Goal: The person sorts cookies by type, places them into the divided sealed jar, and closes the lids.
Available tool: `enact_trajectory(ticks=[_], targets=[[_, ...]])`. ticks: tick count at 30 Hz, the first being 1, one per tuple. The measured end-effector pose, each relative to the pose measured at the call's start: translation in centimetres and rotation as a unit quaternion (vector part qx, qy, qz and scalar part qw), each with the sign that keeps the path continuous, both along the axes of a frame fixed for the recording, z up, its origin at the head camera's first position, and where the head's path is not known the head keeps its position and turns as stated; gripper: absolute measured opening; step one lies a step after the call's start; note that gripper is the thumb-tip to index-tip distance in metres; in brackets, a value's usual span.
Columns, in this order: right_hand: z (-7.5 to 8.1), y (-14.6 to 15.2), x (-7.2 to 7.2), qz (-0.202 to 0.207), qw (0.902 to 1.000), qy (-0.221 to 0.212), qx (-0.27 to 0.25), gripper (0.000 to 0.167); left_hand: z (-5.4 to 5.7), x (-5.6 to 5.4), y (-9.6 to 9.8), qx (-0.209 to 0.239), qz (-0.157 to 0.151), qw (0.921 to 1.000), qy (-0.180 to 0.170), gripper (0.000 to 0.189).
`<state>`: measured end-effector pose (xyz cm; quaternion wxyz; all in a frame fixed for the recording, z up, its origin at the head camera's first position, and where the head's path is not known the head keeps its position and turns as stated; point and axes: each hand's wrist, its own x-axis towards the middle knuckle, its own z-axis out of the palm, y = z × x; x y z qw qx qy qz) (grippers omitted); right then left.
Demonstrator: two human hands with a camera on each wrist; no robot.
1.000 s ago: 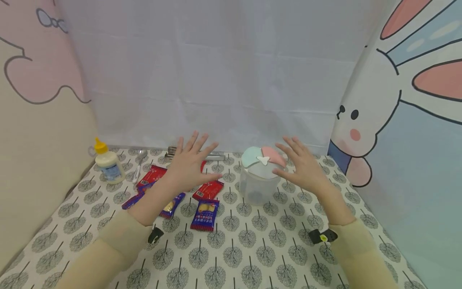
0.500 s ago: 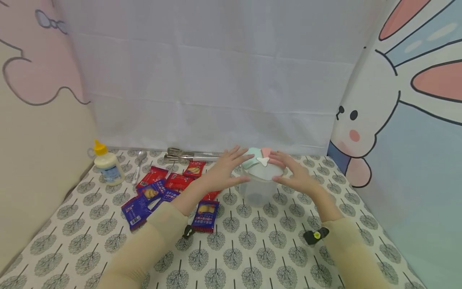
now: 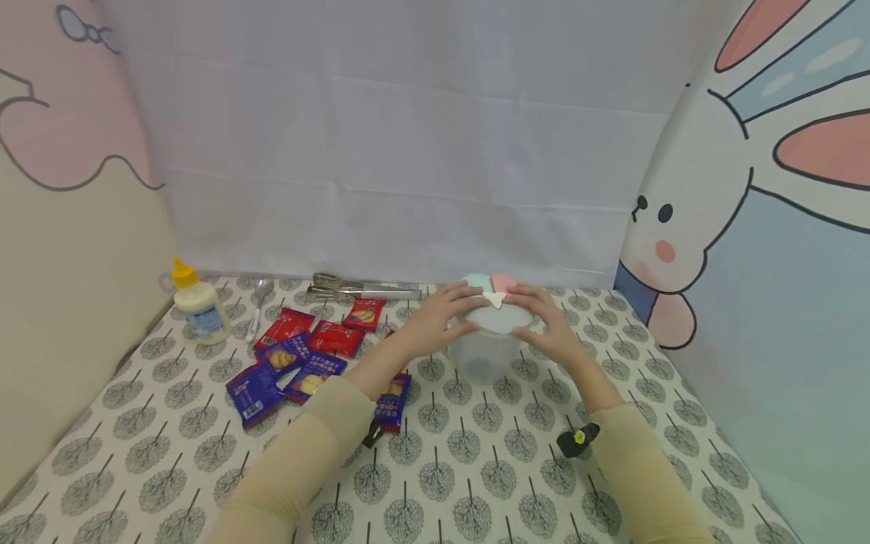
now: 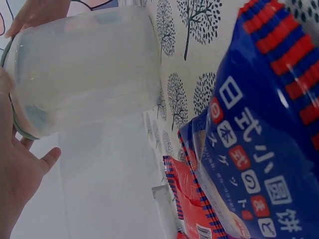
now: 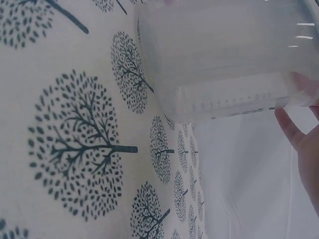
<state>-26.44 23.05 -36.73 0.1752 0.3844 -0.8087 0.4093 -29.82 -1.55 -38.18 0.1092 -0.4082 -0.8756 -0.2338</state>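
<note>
A translucent plastic canister (image 3: 484,360) stands upright on the table, with a lid (image 3: 503,320) of mint, pink and pale panels around a white bow-shaped piece. From the left, my left hand (image 3: 433,323) grips the lid's edge, fingers over the top and thumb at the front. My right hand (image 3: 553,331) holds the opposite edge the same way. Seen from the left wrist, the canister (image 4: 89,69) is cloudy, and the left hand (image 4: 20,172) lies along its lid end. In the right wrist view, fingertips of the right hand (image 5: 310,159) reach the canister's (image 5: 224,55) upper part.
Red snack packets (image 3: 336,338) and blue ones (image 3: 254,393) lie left of the canister. Behind them are metal tongs (image 3: 381,293). A spoon (image 3: 258,308) and a yellow-capped glue bottle (image 3: 202,310) are at far left. A white curtain (image 3: 408,151) hangs behind.
Both hands have come inward from either side of the canister and settled on its lid. The left hand travelled right, away from above the packets. The canister stays in place.
</note>
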Motion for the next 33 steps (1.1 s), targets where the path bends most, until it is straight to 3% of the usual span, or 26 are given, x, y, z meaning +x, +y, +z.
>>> enact_trajectory(ticks=[5, 11, 19, 26, 30, 33], targets=[[0.1, -0.2, 0.0, -0.004, 0.9999, -0.002, -0.01, 0.052, 0.3, 0.0, 0.0, -0.005, 0.0, 1.0, 0.0, 0.047], [0.0, -0.7, 0.2, -0.021, 0.9996, -0.019, -0.002, 0.062, 0.5, -0.4, 0.2, -0.004, 0.018, 0.9998, -0.002, 0.07], [-0.8, -0.2, 0.1, -0.023, 0.9993, -0.031, 0.005, 0.074, 1.2, -0.6, 0.5, 0.049, 0.026, 0.9978, -0.036, 0.04], [-1.0, 0.1, 0.3, -0.032, 0.9991, -0.019, 0.02, 0.075, 2.0, -0.9, 0.7, 0.075, 0.04, 0.9936, -0.074, 0.037], [-0.7, 0.1, 0.3, -0.036, 0.9985, -0.033, 0.026, 0.073, 2.1, -1.0, 0.5, 0.066, 0.05, 0.9932, -0.082, 0.037], [-0.5, 0.2, 0.2, -0.034, 0.9976, -0.055, 0.023, 0.078, 2.0, -1.3, 0.2, 0.068, 0.037, 0.993, -0.089, 0.039]])
